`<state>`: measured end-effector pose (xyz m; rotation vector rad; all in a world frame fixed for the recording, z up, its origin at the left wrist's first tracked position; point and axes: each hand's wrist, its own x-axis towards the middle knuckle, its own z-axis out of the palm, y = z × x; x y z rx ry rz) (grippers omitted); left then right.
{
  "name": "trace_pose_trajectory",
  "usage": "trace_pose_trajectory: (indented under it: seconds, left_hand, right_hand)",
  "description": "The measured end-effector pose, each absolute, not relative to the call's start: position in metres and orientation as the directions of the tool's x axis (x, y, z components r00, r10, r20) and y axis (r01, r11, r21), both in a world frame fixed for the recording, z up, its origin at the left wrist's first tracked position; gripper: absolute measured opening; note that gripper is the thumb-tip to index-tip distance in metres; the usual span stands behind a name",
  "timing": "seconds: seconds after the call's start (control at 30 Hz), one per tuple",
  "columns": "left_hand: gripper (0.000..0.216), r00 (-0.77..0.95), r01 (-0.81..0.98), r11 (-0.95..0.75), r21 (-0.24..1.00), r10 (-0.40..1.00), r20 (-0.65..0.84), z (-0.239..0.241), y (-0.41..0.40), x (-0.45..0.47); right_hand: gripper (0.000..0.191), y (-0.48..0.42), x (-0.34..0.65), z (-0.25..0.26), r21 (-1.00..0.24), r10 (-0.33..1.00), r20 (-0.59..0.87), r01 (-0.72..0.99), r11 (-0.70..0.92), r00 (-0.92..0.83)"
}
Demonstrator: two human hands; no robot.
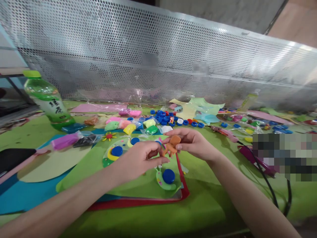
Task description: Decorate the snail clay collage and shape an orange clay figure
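Both of my hands meet above a green sheet (pixel 138 185) with a red border. My right hand (pixel 195 142) pinches a small orange clay figure (pixel 172 144) with stubby legs. My left hand (pixel 138 160) has its fingers curled, the fingertips touching the figure's lower left side. Under the hands lie craft pieces with blue bottle caps: a snail shape (pixel 167 178) and a round green and yellow piece (pixel 114 153).
A green tea bottle (pixel 48 100) stands at the far left. Bags of coloured clay (pixel 123 125), several blue caps (pixel 163 116) and paper cutouts (pixel 198 109) lie behind. A perforated metal screen (pixel 158 53) closes the back. A glue gun with a black cord (pixel 262 168) lies right.
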<state>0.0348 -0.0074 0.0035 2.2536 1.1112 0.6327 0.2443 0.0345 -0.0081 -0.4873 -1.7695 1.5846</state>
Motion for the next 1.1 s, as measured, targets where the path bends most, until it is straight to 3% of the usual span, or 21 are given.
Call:
trace_pose_trajectory:
  seconds: [0.17,0.37,0.53,0.87,0.97,1.1]
  left_hand:
    - [0.035,0.563,0.566,-0.511,0.646,0.813,0.149,-0.001,-0.007,0.035]
    - [0.033,0.661,0.561,-0.764,0.318,0.645,0.383,-0.008,-0.006,0.035]
    - [0.028,0.739,0.537,-0.829,0.155,0.551,0.386,-0.015,-0.003,0.031]
    - [0.034,0.752,0.552,-0.828,0.105,0.548,0.366,-0.013,-0.005,0.031]
    - [0.044,0.725,0.571,-0.806,0.158,0.585,0.364,-0.011,-0.008,0.033]
    - [0.035,0.707,0.58,-0.78,0.237,0.626,0.33,-0.009,-0.01,0.034]
  right_hand:
    - [0.023,0.034,0.242,-0.009,-0.967,0.687,0.255,-0.185,0.176,-0.68]
    - [0.022,0.033,0.241,-0.008,-0.969,0.701,0.248,-0.156,0.194,-0.668]
    - [0.022,0.033,0.241,-0.007,-0.973,0.693,0.225,-0.126,0.191,-0.685]
    - [0.025,0.031,0.243,-0.006,-0.98,0.622,0.189,-0.109,0.165,-0.76]
    - [0.024,0.031,0.243,-0.005,-0.98,0.631,0.189,-0.107,0.167,-0.753]
    - [0.025,0.03,0.242,-0.005,-0.979,0.629,0.194,-0.106,0.175,-0.753]
